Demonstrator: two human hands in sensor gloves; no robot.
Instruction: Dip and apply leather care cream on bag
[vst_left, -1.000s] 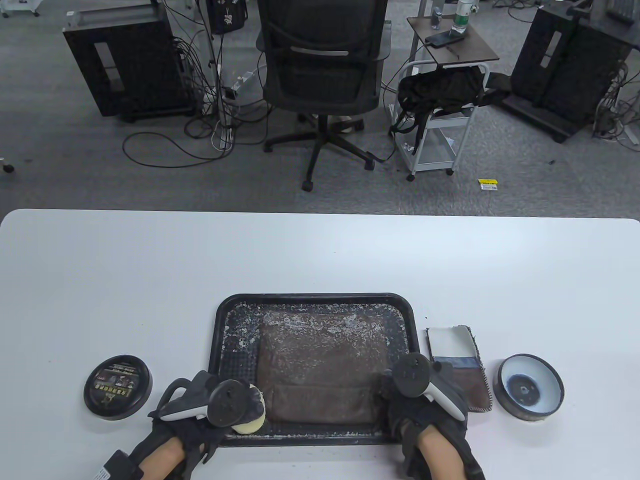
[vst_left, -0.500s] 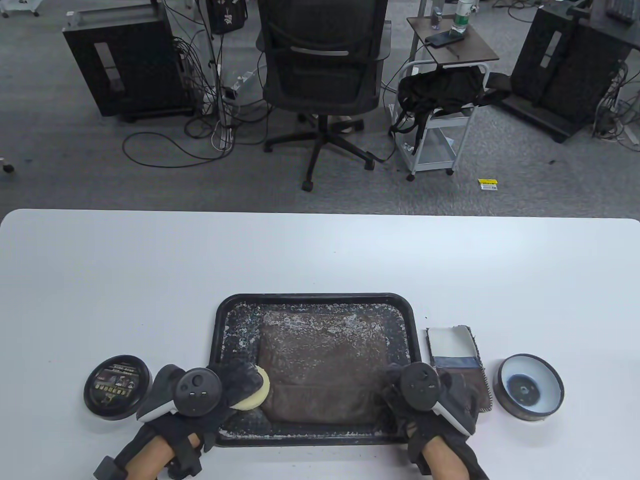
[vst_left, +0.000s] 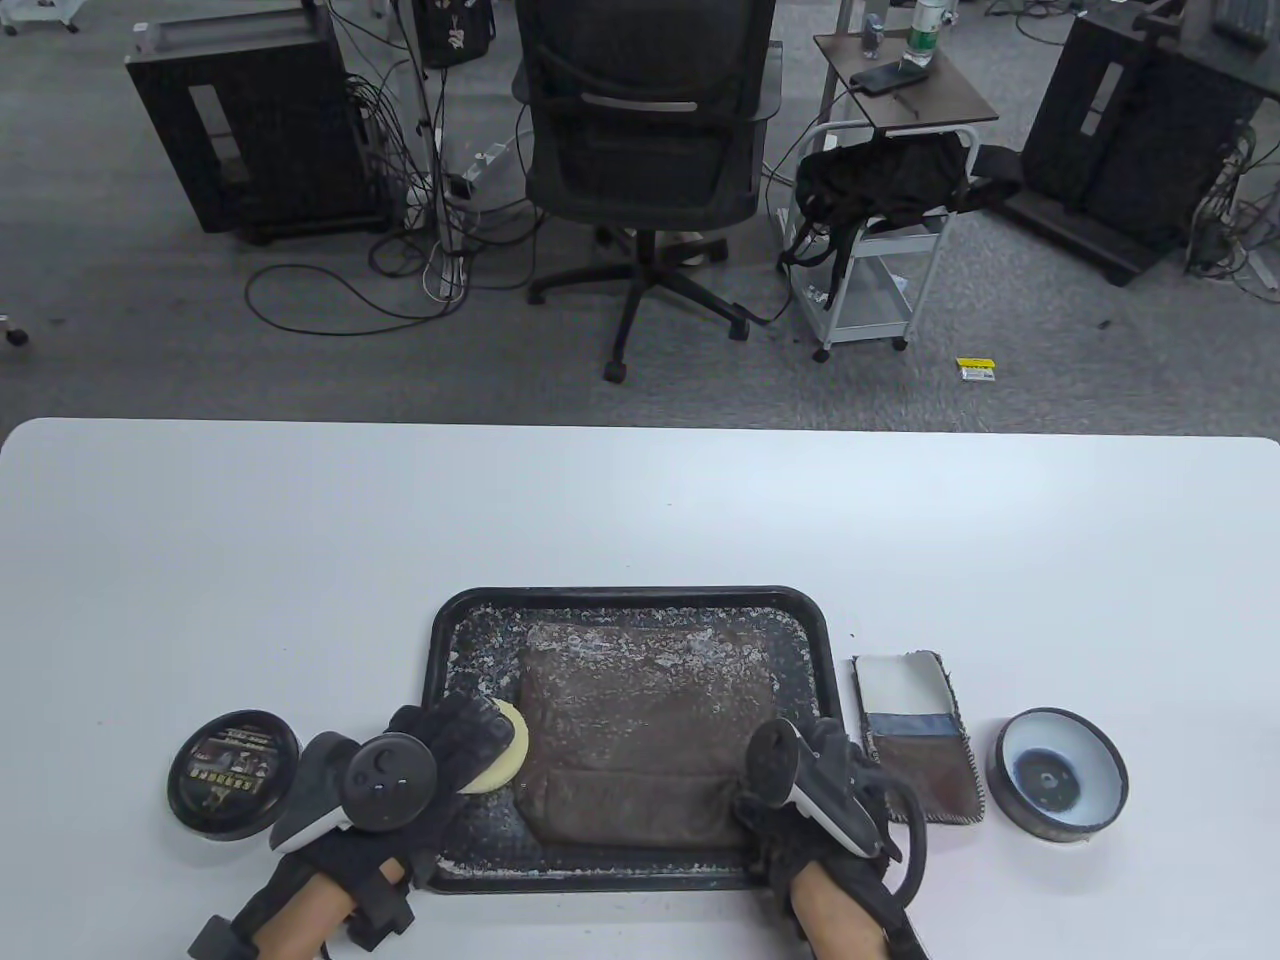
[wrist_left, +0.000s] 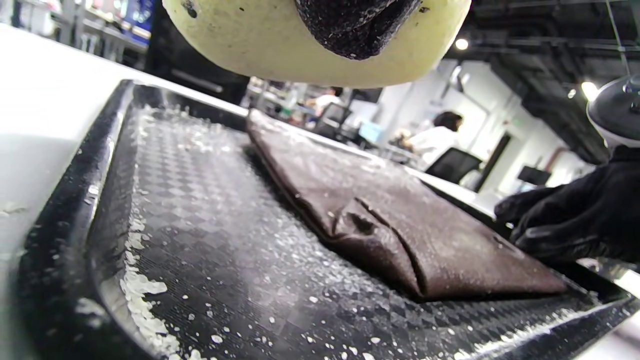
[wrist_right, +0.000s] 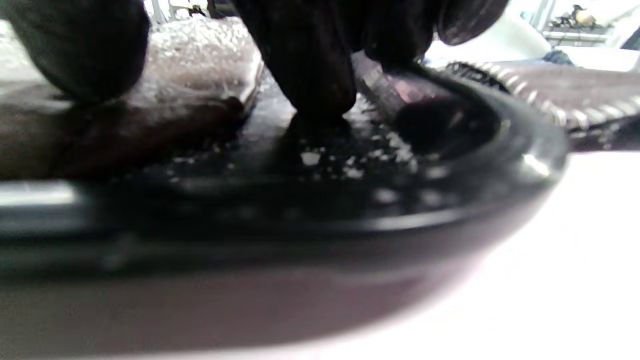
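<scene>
The bag (vst_left: 648, 740) lies flat in the tray (vst_left: 630, 598), flecked with white residue, most of it toward its far edge. The left hand (vst_left: 440, 760) grips a pale sponge (vst_left: 503, 758) from above, fingers curled over it; in the left wrist view the sponge (wrist_left: 320, 45) hangs above the tray floor just left of the bag (wrist_left: 400, 225), not touching either. The right hand (vst_left: 815, 800) is at the bag's near right corner. In the blurred right wrist view a fingertip (wrist_right: 315, 85) seems to press on the tray floor and another sits at the bag's edge, but I cannot tell whether it grips anything.

The open tin (vst_left: 1057, 772) stands on the table right of the cloth (vst_left: 915, 740), well apart from the sponge; its lid (vst_left: 234, 772) lies on the left.

Risks, as I judge them: the sponge face looks dry, so rubbing now may just spread loose flakes rather than cream. If the right hand only rests beside the bag, the first stroke could push the bag across the slick tray or ruck the fold near its front edge. Reaching across to dip could drag a sleeve or cable over the cloth.
</scene>
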